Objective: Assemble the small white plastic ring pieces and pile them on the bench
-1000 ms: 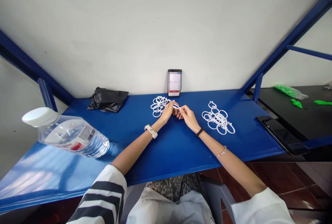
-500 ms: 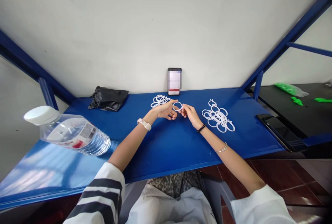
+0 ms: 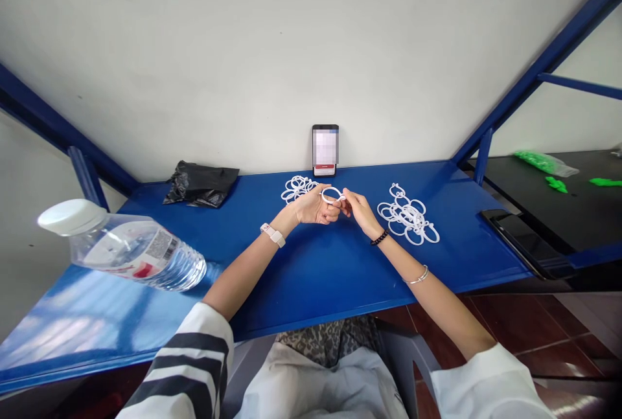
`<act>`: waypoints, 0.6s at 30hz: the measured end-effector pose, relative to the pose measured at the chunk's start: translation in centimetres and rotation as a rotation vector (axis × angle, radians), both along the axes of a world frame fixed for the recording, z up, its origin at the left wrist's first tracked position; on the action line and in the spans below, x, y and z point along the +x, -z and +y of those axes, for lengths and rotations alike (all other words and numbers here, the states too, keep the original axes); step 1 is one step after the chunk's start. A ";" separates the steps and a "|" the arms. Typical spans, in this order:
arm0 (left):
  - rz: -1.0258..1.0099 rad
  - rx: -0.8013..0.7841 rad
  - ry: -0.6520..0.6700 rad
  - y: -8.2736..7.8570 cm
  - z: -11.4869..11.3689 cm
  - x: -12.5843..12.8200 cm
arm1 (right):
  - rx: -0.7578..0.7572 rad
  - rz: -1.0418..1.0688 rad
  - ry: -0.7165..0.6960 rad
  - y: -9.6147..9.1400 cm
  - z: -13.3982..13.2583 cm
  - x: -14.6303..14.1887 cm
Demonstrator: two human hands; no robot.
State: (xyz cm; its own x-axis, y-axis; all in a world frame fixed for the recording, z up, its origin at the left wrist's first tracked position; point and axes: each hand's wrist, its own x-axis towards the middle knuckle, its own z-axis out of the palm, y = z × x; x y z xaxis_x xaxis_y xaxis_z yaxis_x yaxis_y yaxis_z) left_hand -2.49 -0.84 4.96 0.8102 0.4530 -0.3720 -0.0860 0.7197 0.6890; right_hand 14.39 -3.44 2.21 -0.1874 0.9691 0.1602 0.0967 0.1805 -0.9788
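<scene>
Between both hands, above the blue table (image 3: 311,283), is a white plastic ring (image 3: 332,188) that looks like a curtain ring. My left hand (image 3: 313,206) grips its left side, with fingers curled under it. My right hand (image 3: 358,208) pinches the ring's right end, where a small loop shows. Just behind my left hand lies a pile of white rings (image 3: 294,187), partly covered by that hand. A second, looser pile of white rings (image 3: 408,215) spreads to the right of my right hand.
A phone (image 3: 325,150) leans upright on the wall at the back. A water bottle (image 3: 140,250) stands at the left, near a crumpled black bag (image 3: 203,184). Another dark phone (image 3: 512,237) rests at the right edge. Green pieces in a clear bag (image 3: 539,162) lie on the black table beyond.
The fingers of my left hand have curled in under the ring. My right hand has stayed at the ring's right end. The view has shifted slightly.
</scene>
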 end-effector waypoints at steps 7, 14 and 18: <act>0.001 -0.023 -0.058 0.5 0.1 -0.1 | 0.180 -0.215 0.011 -0.6 -0.9 0.0; -0.008 -0.029 -0.063 0.6 0.1 0.0 | 0.299 -0.388 0.043 -0.8 -1.1 0.0; -0.025 -0.042 -0.042 0.7 0.2 0.1 | 0.339 -0.412 0.047 -0.8 -1.1 0.0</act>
State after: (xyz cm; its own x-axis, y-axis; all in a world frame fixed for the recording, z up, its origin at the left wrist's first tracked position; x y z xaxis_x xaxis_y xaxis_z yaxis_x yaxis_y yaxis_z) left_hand -2.43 -0.62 4.22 0.8001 0.4715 -0.3709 -0.1340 0.7431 0.6556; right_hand 14.38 -4.58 3.05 -0.2586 0.8846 0.3881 0.4759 0.4663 -0.7457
